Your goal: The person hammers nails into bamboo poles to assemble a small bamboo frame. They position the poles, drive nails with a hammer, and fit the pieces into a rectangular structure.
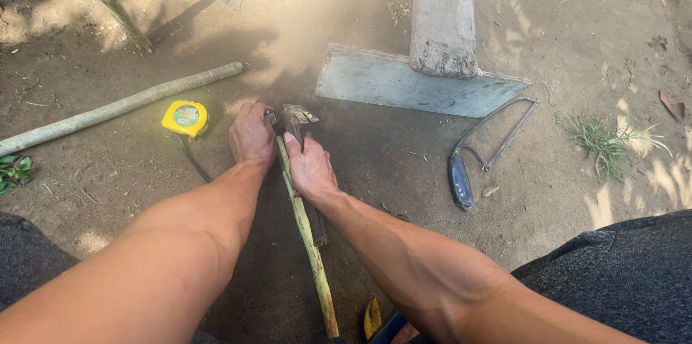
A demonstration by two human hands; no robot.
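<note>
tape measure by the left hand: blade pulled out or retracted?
Retracted, as far as the view shows. The yellow tape measure lies flat on the dirt beside the left hand, with no blade showing; only a dark cord trails from it.

Left hand [251, 135] — palm down, fingers curled, forearm extended forward. Right hand [309, 168] — closed in a grip, arm angled inward, hands just beside each other.

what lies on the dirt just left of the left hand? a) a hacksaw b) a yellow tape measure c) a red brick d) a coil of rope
b: a yellow tape measure sits on the dirt ground just left of the left hand, while the hacksaw lies away on the other side, to the right of the right hand.
</note>
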